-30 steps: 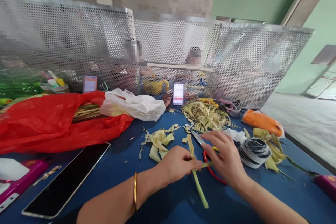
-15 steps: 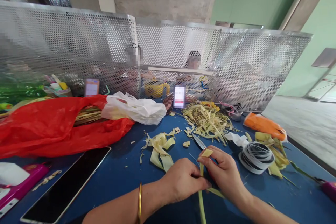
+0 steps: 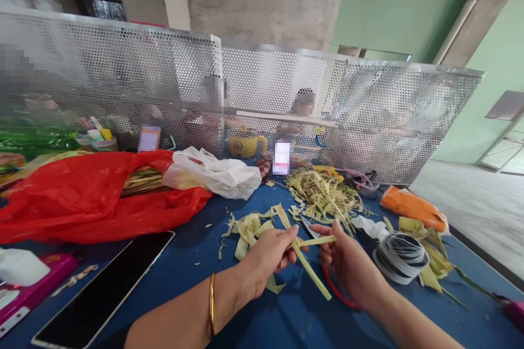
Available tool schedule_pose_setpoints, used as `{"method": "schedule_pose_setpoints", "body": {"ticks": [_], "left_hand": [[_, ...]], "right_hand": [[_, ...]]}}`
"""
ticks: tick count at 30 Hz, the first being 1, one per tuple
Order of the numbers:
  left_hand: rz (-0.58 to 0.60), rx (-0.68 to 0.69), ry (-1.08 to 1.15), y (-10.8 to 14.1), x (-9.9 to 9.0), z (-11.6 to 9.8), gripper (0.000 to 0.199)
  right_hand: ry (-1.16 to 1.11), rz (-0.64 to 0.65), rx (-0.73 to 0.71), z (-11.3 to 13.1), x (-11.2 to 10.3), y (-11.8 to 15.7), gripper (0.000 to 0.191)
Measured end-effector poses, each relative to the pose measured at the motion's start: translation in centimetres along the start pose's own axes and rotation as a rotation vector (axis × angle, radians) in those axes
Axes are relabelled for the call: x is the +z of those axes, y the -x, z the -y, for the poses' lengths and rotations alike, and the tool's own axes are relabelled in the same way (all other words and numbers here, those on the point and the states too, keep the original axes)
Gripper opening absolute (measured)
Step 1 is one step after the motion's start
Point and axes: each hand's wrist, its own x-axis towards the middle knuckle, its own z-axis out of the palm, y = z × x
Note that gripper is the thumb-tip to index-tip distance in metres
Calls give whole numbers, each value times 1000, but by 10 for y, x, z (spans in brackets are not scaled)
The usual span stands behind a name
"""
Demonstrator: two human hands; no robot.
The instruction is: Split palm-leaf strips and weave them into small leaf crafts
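Note:
My left hand, with a gold bangle at the wrist, pinches pale green leaf strips where two of them cross. One strip slants down to the right; the other reaches across to my right hand, whose thumb and fingers close on its end. Red-handled scissors are also in my right hand, blades pointing up and left, with part of the handles hidden by the fingers. Behind my left hand, loose leaf pieces lie on the blue table.
A phone and a magenta device lie left, below a red bag. Leaf scraps are heaped behind the hands. Right stand a ribbon roll and an orange packet. People sit behind a perforated metal screen.
My left hand has moved up and left, turning the strips from upright to slanting and crossed. My right hand has moved slightly away, showing more of the red scissor handle. The view has tilted slightly.

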Motion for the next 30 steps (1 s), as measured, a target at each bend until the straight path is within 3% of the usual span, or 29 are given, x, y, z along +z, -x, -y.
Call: {"method": "schedule_pose_setpoints", "body": {"ticks": [3, 5, 8, 13, 16, 18, 21, 23, 25, 27, 30], "left_hand": [[13, -13, -4, -1, 2, 6, 50], [7, -14, -16, 0, 1, 7, 42], [35, -23, -87, 3, 1, 3, 33], [196, -92, -182, 9, 4, 0, 25], [138, -121, -66, 7, 4, 2, 27], [59, -112, 7, 5, 2, 3, 30], [-15, -102, 117, 3, 0, 0, 34], [-16, -98, 178, 3, -1, -2, 33], [24, -84, 199, 3, -2, -2, 30], [55, -75, 206, 4, 0, 0, 27], [20, -75, 251, 4, 3, 4, 28]], "right_hand": [[-97, 124, 39, -5, 4, 4, 39], [-70, 140, 14, -4, 5, 5, 33], [-3, 101, -14, -3, 5, 5, 32], [53, 37, -42, -9, 5, 0, 37], [171, -15, -74, -3, 0, -6, 42], [358, -147, -275, 5, -5, -7, 42], [825, -319, -859, 15, -9, 1, 24], [1212, -147, -1225, 14, -7, 11, 18], [1550, 215, -1437, 8, -1, 20, 25], [1756, 453, -1493, -1, 6, 25, 30], [1825, 460, -1448, -11, 11, 25, 30]]}}
